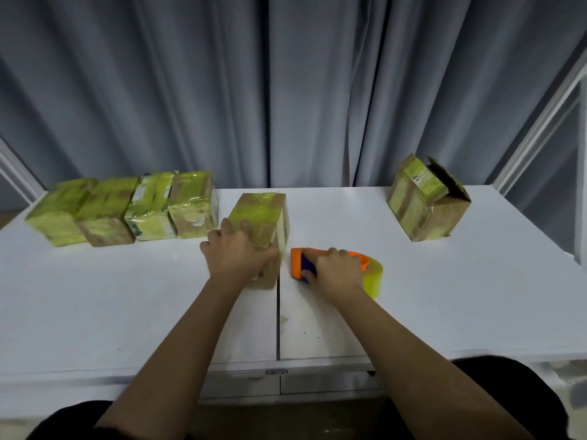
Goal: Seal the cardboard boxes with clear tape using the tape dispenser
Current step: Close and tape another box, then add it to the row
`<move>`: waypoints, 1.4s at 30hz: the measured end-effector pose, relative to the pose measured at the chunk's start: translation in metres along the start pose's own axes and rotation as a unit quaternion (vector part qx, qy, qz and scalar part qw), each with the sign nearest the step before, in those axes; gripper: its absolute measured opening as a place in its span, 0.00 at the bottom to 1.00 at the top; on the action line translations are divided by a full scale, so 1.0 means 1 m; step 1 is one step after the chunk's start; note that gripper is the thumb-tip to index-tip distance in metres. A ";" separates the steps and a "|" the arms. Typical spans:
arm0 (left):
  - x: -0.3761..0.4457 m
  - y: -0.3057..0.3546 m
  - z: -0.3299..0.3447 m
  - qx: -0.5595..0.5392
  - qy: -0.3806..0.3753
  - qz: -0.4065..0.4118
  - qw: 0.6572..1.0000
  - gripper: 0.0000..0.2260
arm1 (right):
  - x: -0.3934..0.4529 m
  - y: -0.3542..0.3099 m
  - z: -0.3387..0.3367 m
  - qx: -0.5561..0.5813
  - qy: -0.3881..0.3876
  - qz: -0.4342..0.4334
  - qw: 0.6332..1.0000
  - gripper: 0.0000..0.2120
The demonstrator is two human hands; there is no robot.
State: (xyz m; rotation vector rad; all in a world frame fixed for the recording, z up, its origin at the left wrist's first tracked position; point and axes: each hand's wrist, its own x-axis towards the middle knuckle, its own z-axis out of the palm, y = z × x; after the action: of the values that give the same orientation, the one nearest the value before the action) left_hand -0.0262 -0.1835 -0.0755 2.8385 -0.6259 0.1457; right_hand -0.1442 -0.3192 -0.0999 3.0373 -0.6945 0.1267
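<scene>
A cardboard box (265, 217) wrapped in yellowish tape stands at the table's middle. My left hand (236, 249) grips its near left corner, fingers over the top and thumb along the front. Just right of the box my right hand (336, 271) grips the orange tape dispenser (298, 262), whose yellowish tape roll (374, 276) sticks out to the right. The dispenser sits low over the table, a small gap from the box's right side. At the far right stands a box (427, 201) with its flaps open.
Several taped boxes (124, 208) stand in a row at the back left of the white table (127, 306). A seam (278, 319) divides the table top in two. Grey curtains hang behind, and a white frame post (540, 134) rises at the right.
</scene>
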 end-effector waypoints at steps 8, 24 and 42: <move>-0.011 -0.008 0.017 -0.011 0.034 0.015 0.999 0.39 | -0.015 0.039 0.033 0.023 0.163 -0.017 0.986 0.25; -0.015 -0.035 0.011 -0.188 0.006 0.042 0.981 0.21 | -0.008 -0.031 0.000 0.455 0.144 -0.051 0.877 0.18; -0.056 -0.059 0.048 -0.553 0.113 -0.040 0.825 0.14 | 0.031 -0.055 0.020 0.477 0.143 -0.090 0.863 0.07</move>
State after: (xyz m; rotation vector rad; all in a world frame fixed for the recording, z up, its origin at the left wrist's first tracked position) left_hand -0.0497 -0.1208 -0.1417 1.6724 -0.3449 0.0630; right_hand -0.0909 -0.2838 -0.1178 3.7939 -0.3668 1.2325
